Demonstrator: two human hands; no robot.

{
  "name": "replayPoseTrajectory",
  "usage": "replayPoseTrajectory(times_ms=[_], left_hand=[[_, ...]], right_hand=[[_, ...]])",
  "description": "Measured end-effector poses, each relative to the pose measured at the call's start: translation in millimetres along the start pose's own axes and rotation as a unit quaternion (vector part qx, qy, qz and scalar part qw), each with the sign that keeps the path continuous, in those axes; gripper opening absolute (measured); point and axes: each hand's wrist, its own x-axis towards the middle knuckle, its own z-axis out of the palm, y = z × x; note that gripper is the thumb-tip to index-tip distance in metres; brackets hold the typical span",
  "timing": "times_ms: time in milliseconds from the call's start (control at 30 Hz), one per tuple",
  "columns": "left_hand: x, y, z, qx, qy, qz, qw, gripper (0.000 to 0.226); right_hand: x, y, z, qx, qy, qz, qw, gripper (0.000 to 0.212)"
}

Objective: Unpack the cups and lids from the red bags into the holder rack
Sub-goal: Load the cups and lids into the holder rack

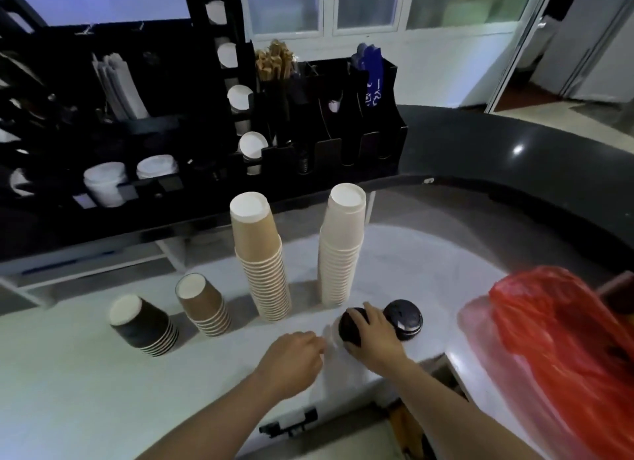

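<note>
Several upside-down cup stacks stand on the white counter: a short black stack [142,324], a short brown stack [204,305], a tall brown stack [262,257] and a tall white stack [341,243]. My right hand [372,334] grips a stack of black lids [350,326] wrapped in thin clear plastic. My left hand [296,355] pinches that clear wrap just left of the lids. A second stack of black lids [403,319] sits to the right. A red bag [562,343] lies crumpled at the right. The black holder rack [236,68] stands behind.
The rack's column holds white lids [252,146] and white cups [104,183] sit in its lower left slots. Wooden stirrers [274,62] and blue packets [370,72] fill the organiser beside it. A dark curved counter [514,151] runs behind and to the right.
</note>
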Motion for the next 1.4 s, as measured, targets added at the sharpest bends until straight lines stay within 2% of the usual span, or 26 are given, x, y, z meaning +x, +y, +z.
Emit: replayPoseTrajectory(times_ms=[100, 233, 333, 533, 733, 933, 1033, 1267, 1400], left_hand=[[-9, -3, 26, -0.027, -0.009, -0.019, 0.999, 0.033], [-19, 1, 41, -0.045, 0.002, -0.029, 0.999, 0.035], [-21, 7, 37, -0.046, 0.007, -0.026, 0.999, 0.035], [-14, 13, 8, -0.051, 0.048, -0.009, 0.998, 0.034], [0, 24, -54, -0.015, 0.121, 0.054, 0.991, 0.033], [21, 35, -132, 0.009, 0.245, 0.138, 0.960, 0.023], [35, 35, -164, 0.017, 0.292, 0.145, 0.945, 0.013], [84, 25, -232, -0.012, 0.382, 0.128, 0.915, 0.022], [123, 12, -257, -0.016, 0.370, 0.082, 0.925, 0.027]], right_hand=[[8, 6, 34, 0.016, -0.012, 0.020, 1.000, 0.085], [11, 9, 52, 0.019, 0.035, 0.025, 0.999, 0.075], [10, 10, 52, 0.035, 0.056, 0.017, 0.998, 0.069], [-6, 7, 30, 0.080, 0.075, 0.015, 0.994, 0.076], [-23, 2, -41, 0.071, 0.167, 0.008, 0.983, 0.077], [-27, 8, -130, 0.072, 0.260, 0.028, 0.962, 0.075], [-21, 10, -173, 0.077, 0.306, 0.027, 0.948, 0.073], [41, 5, -255, 0.104, 0.356, -0.021, 0.928, 0.070], [91, -3, -289, 0.100, 0.351, -0.066, 0.929, 0.070]])
